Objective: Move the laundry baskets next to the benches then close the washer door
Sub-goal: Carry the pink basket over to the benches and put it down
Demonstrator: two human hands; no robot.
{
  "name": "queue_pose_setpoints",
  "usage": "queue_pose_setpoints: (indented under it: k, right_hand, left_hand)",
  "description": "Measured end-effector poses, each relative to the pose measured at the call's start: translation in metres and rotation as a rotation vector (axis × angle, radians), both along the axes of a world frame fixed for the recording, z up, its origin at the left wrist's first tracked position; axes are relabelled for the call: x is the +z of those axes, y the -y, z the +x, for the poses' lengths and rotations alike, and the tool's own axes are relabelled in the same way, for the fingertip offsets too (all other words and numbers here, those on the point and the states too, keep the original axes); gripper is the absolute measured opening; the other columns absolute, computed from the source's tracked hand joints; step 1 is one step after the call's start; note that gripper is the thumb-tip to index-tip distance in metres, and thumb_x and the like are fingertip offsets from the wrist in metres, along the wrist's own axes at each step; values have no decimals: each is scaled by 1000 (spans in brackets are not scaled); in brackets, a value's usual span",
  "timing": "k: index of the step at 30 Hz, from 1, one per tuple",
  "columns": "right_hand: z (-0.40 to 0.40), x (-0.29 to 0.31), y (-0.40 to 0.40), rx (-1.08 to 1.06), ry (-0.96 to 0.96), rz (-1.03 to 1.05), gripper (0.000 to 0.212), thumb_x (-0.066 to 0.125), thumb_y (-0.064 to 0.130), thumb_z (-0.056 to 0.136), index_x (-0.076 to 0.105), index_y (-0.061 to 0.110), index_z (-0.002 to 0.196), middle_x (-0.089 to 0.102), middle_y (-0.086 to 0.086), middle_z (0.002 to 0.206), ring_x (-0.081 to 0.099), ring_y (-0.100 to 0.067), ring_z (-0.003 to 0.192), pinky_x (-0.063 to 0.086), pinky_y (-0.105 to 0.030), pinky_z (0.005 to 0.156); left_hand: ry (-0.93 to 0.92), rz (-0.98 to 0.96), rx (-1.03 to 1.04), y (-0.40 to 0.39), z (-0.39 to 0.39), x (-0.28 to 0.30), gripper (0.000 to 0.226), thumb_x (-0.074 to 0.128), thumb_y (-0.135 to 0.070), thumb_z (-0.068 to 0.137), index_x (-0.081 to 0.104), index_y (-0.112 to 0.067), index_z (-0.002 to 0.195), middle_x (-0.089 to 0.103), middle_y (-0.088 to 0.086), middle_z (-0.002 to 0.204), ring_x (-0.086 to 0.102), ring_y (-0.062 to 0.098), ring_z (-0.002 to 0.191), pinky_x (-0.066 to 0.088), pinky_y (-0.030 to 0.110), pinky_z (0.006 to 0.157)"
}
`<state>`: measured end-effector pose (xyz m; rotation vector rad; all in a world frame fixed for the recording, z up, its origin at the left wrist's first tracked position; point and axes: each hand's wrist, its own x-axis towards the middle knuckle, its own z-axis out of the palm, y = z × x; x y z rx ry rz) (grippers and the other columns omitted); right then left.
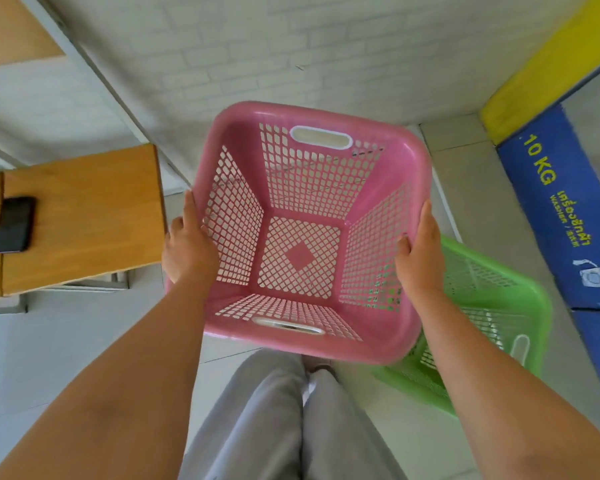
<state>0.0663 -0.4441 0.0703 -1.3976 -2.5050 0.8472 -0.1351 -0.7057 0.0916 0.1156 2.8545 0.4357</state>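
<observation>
I hold an empty pink laundry basket (388,161) in front of me, above the floor. My left hand (187,247) grips its left rim and my right hand (418,252) grips its right rim. A green laundry basket (520,306) stands on the floor to the right, partly hidden under the pink one and my right arm. A wooden bench (84,216) stands at the left, its end close to the pink basket's left side. At the far right is the blue and yellow front of a washer (561,216) marked 10 KG; its door is not visible.
A black phone (14,224) lies on the bench. A white brick-pattern wall (291,57) runs behind the basket. My legs in grey trousers (284,417) are below. Pale floor tiles (49,358) show at lower left.
</observation>
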Motion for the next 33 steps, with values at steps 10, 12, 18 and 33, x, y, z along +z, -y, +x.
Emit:
queue_pose_setpoints:
  k: [10,12,18,33]
  right_hand:
    - [51,51,55,259,-19,27,71,46,13,98,5,19,154,22,-4,159,57,-21,109,34,-5,56]
    - [59,56,67,333,-9,30,71,46,13,98,5,21,154,25,-4,157,58,-18,97,28,-6,49]
    - [63,65,117,555,11,30,72,44,17,98,1,29,153,26,-5,156,51,-5,63,42,-18,42]
    - [26,83,361,951,105,31,66,48,22,98,12,23,153,36,-3,154,60,-32,115,50,-34,80]
  left_hand:
    - [-73,86,283,96,128,42,64,38,-19,96,12,-34,152,46,16,140,49,41,121,45,55,92]
    - [-69,103,341,116,158,49,63,37,-21,97,11,-34,152,47,16,138,48,40,121,44,55,94]
    - [-65,152,566,187,234,52,66,36,-15,93,15,-35,151,50,16,132,48,41,119,41,53,95]
    - [-53,158,1068,405,342,57,63,34,-17,95,13,-39,150,52,11,129,54,36,112,49,50,86]
